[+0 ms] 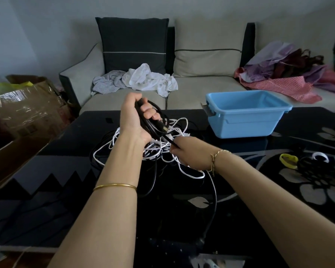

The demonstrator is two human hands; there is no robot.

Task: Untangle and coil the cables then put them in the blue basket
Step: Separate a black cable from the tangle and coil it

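The left hand (137, 117) is raised over the middle of the table (85, 171), fingers curled round a few loops of black cable (153, 124), with the plug end poking out below the fingers. A short stretch of that cable slants down and to the right into the right hand (190, 153), which pinches it just beside and below the loops, so the free length runs towards the near edge of the table. The next loop likely depends on the right hand carrying that strand up and leftward to the left hand. Under both hands the white cable (153, 151) lies in a loose tangle on the table, with more black strands crossing it. The blue basket (246, 120) stands by the far edge, to the right and nearer the right hand, with nothing visible inside.
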